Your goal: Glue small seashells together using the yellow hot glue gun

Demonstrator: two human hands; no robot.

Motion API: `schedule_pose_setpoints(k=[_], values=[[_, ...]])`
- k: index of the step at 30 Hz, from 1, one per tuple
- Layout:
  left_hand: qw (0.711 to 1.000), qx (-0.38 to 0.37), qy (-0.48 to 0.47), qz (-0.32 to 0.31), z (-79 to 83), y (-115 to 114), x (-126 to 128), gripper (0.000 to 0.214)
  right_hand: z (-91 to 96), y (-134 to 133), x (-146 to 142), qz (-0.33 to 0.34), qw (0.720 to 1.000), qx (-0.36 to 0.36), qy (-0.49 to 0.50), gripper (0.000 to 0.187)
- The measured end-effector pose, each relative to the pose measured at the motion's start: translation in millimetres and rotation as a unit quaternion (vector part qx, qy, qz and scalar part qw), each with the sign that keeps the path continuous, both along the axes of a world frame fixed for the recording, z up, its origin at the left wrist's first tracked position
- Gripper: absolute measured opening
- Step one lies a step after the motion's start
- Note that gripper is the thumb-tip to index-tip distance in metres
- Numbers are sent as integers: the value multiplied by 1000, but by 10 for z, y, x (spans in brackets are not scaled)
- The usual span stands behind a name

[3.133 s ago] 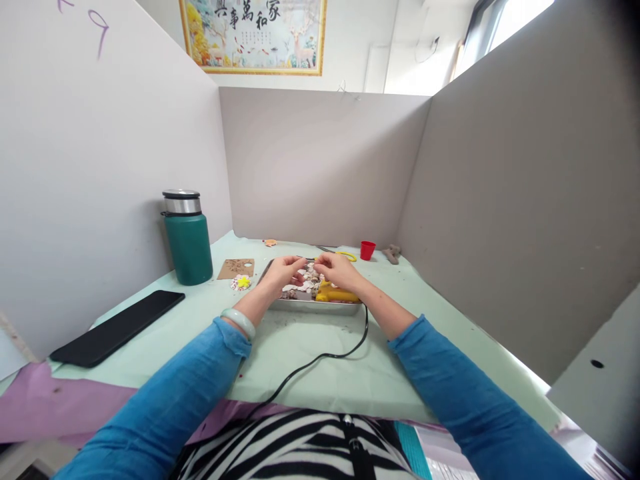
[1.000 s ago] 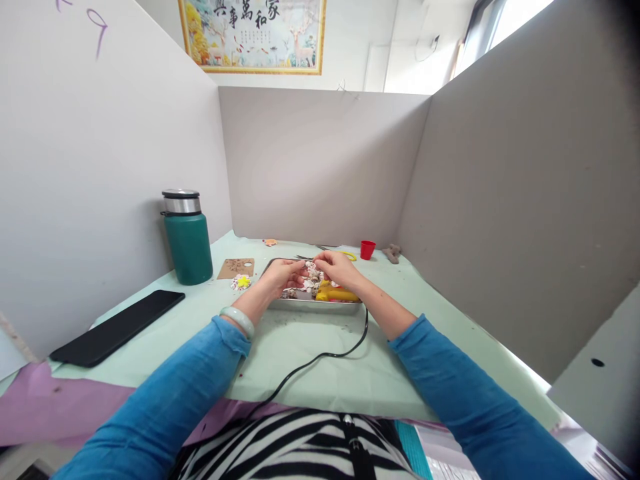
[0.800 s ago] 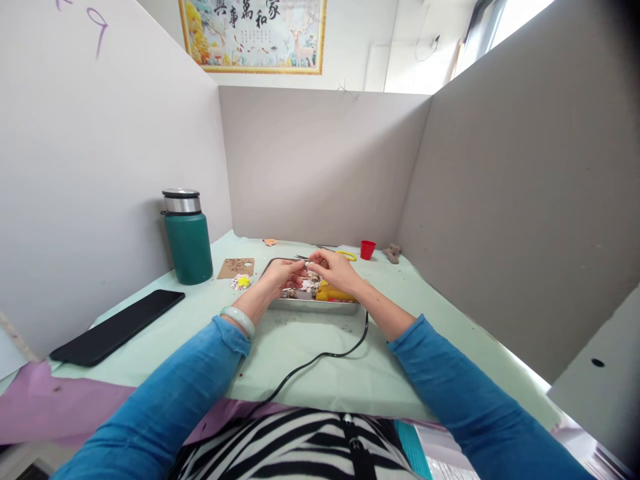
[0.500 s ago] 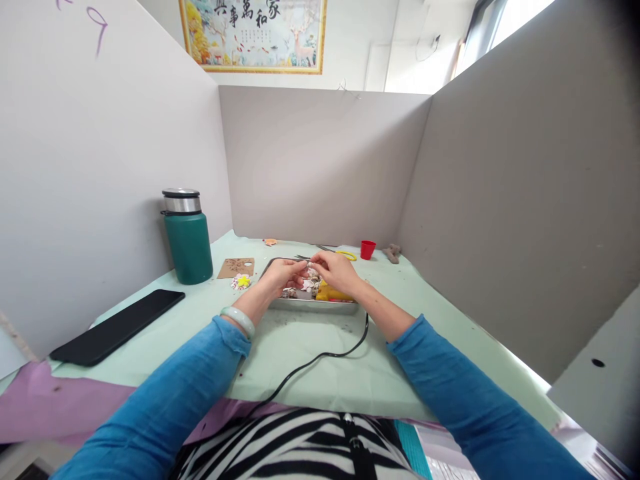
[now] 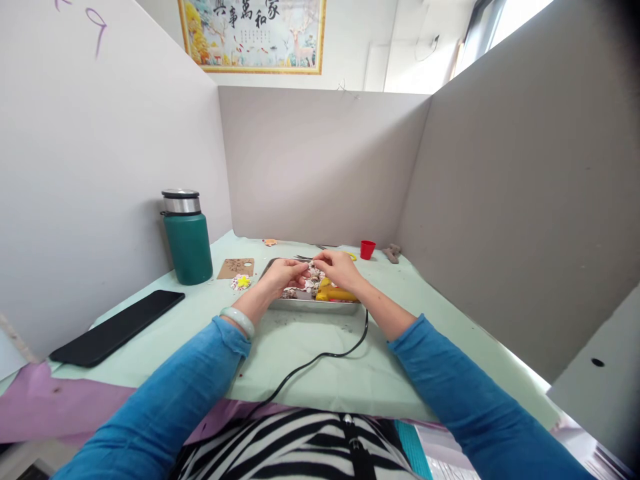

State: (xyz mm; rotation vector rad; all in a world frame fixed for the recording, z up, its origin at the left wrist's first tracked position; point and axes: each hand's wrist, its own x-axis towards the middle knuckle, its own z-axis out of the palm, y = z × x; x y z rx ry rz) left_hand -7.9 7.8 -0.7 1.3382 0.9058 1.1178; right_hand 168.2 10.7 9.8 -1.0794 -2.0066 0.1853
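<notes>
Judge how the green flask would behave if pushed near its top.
The green flask stands upright, tall on a narrow base, so a high push would probably tip it rather than slide it. Its steel lid suggests an insulated, fairly heavy body. Being round, it may roll once down.

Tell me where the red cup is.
In the head view, the red cup stands at the table's back, right of the metal tray, a small brown object just to its right.
</notes>
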Motion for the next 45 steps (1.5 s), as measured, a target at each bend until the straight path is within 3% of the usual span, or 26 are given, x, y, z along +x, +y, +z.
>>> schedule_pose_setpoints(k=[7, 18, 23, 27, 31, 36, 41, 45], values=[[1000, 7, 4, -4, -5, 1, -2, 24, 16, 16, -3, -8, 998, -48, 29, 18], [1000, 17, 25, -5, 9, -34, 8, 30, 21, -44, -20, 34, 999, -36, 6, 21], [1000, 3, 9, 10, -2, -5, 0, 26, 69, -20, 17, 14, 999, -38, 1, 23], [999, -37, -15, 34, -17, 38, -18, 19, 151, -28, 175, -21, 992, -59, -108, 21], [997, -54, -36, 43, -39, 72, -37, 16, 155, -155, 312, -58, 962, -102, -248, 25], [995, -65, -68, 39, -33, 73, -50, 13, 74, -327, 264, -100, 938, -89, -320, 35], [987, -122, -97, 47, 5, 50, -57, 14, 51, -386, 198, -171, 905, -83, -381, 35], [978, -167, -119, 47, 20, 47, -70, 10, 56, -385, 230, -144, 911, -95, -375, 24]])
